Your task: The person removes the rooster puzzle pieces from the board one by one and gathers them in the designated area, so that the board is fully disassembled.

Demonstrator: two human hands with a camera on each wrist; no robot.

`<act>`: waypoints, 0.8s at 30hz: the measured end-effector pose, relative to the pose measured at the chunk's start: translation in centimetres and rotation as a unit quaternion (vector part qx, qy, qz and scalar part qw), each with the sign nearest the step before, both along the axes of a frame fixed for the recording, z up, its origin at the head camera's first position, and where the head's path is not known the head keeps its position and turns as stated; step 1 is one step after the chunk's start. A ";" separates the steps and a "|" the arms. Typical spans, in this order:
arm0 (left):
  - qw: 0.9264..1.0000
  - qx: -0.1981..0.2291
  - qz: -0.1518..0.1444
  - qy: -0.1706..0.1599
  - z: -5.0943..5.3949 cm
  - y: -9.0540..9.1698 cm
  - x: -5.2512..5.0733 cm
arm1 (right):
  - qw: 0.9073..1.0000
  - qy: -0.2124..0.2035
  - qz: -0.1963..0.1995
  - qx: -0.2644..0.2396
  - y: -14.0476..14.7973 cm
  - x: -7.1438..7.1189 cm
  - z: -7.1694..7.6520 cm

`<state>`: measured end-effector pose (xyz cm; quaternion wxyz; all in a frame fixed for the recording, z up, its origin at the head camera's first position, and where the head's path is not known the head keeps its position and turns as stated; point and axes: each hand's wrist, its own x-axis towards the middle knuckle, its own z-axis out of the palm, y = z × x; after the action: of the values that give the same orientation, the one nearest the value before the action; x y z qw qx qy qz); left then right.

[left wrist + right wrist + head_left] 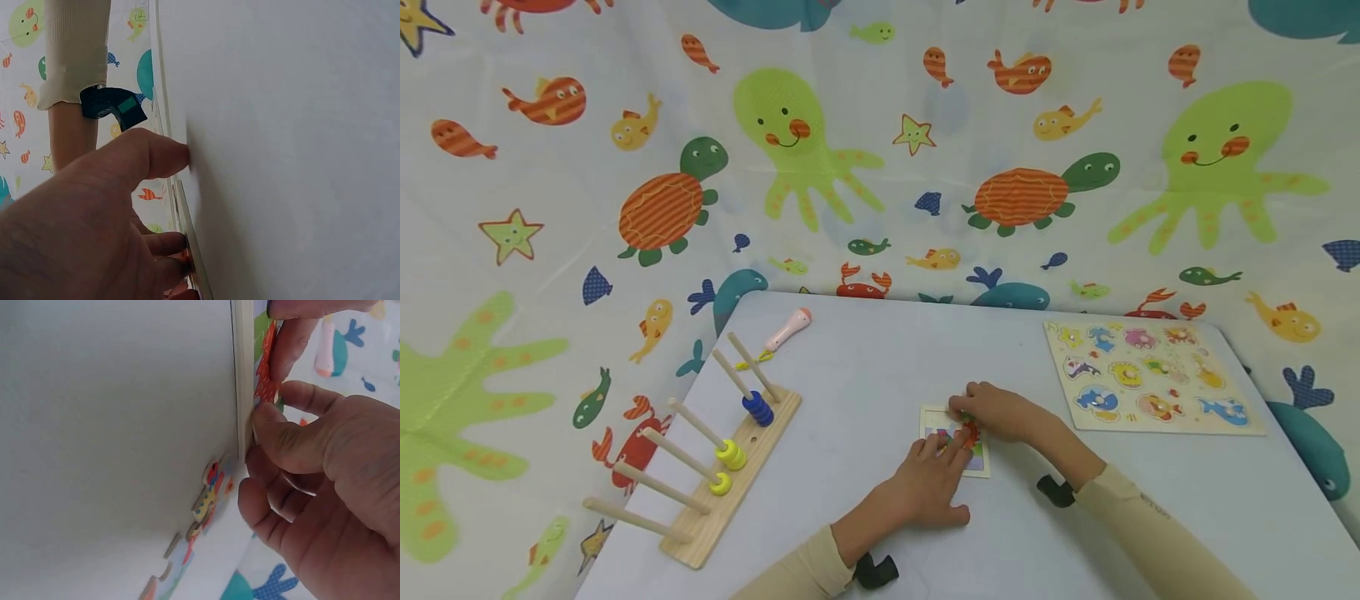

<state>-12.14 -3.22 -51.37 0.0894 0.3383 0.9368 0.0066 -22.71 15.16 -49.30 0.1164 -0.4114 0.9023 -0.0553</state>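
A small framed puzzle [977, 472] lies on the table, its wooden edge [244, 375] upright in the right wrist view. A red piece [265, 378] is at the frame's right side, pinched at its edge between the thumb and index finger of my right hand [1003, 414]. My left hand [925, 487] lies over the near left part of the puzzle, fingertips touching it and the red piece, thumb spread to the side. The left wrist view shows that hand [94, 206] beside the frame edge [195, 250]. Fingers hide much of the picture.
Loose puzzle pieces [212, 497] lie beside the frame in the right wrist view. A wooden peg stand [730, 500] with blue and yellow rings is at the left, a pink-handled tool [788, 329] behind it. A sea-animal board [1165, 425] lies at the right.
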 end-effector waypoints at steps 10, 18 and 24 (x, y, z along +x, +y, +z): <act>1.000 0.004 0.004 -0.012 0.1 0.0 0.0 | 0.975 -0.133 -0.069 -0.165 1.6 -0.8 -0.9; 1.000 0.004 0.005 -0.007 0.0 -0.1 0.1 | 0.941 -0.210 -0.126 -0.235 2.5 -1.1 -1.1; 1.000 0.001 0.000 0.004 -0.1 -0.1 0.0 | 0.932 -0.218 -0.153 -0.247 2.7 -1.0 -1.1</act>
<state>-12.15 -3.31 -51.49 0.0850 0.3383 0.9372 0.0060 -23.69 17.84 -50.36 0.1952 -0.2617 0.8645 -0.3822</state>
